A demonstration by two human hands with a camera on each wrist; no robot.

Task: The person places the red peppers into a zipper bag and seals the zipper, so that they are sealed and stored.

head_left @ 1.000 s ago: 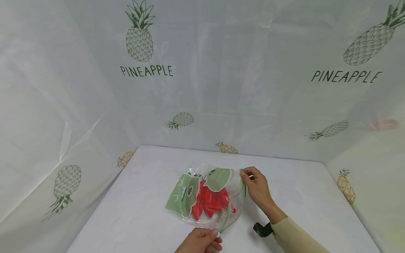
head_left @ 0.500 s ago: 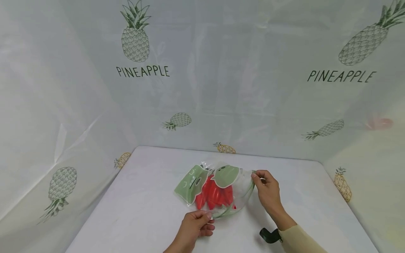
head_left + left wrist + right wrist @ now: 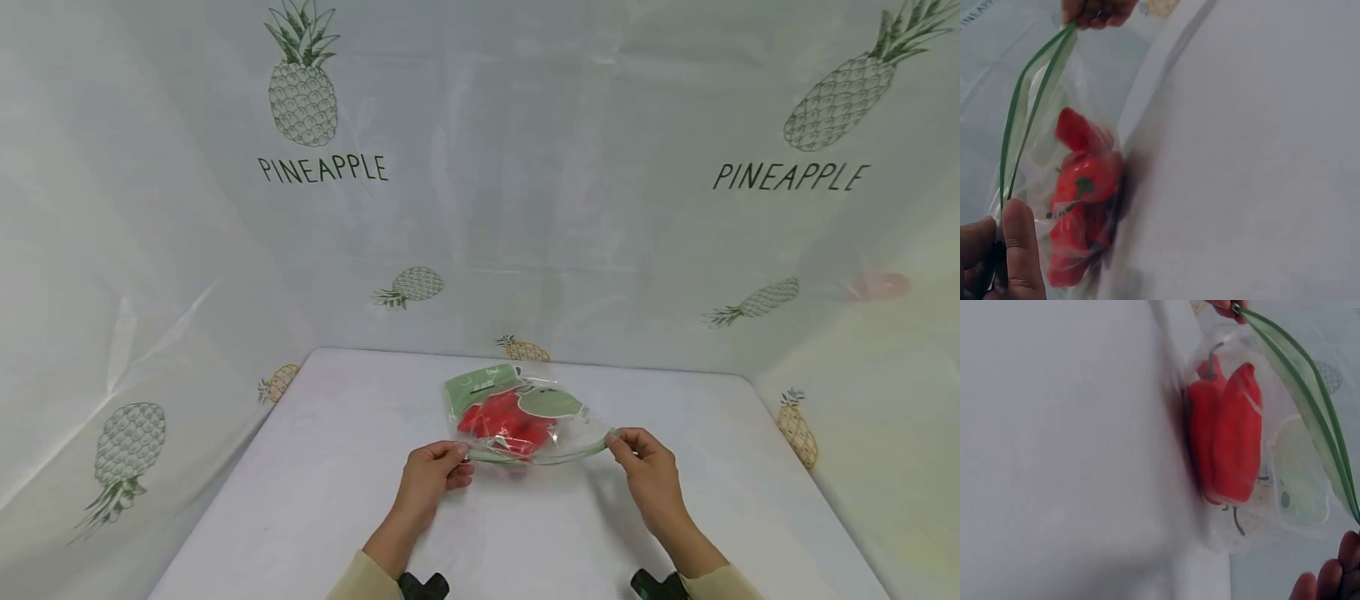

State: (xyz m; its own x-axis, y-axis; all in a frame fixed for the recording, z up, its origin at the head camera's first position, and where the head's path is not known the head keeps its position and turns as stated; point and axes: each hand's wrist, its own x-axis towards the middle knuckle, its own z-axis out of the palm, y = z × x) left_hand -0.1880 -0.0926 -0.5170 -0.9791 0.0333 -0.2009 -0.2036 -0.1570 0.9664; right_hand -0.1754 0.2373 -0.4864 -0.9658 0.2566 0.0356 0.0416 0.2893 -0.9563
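A clear zip bag [image 3: 551, 404] with green cartoon prints stands on the table, several red peppers [image 3: 506, 421] inside. My left hand [image 3: 431, 479] pinches the left end of its green zip edge between thumb and fingers; my right hand [image 3: 651, 475] pinches the right end. Between the hands the edge is stretched out. Both wrist views show the two green zip strips [image 3: 1022, 94] parted in the middle and meeting at the ends. Pepper stems [image 3: 1238, 522] show through the plastic in the right wrist view.
The white table [image 3: 315, 500] reaches back to a pale curtain [image 3: 525, 208] printed with pineapples, which also hangs at both sides. Black wrist mounts [image 3: 658, 585] sit by the sleeves. A blurred reddish shape [image 3: 879, 286] shows on the curtain at right.
The bag has turned so its zip edge now faces me, its printed bottom swinging toward the back. My left hand has moved up and left with its end; the right hand has shifted slightly right and down.
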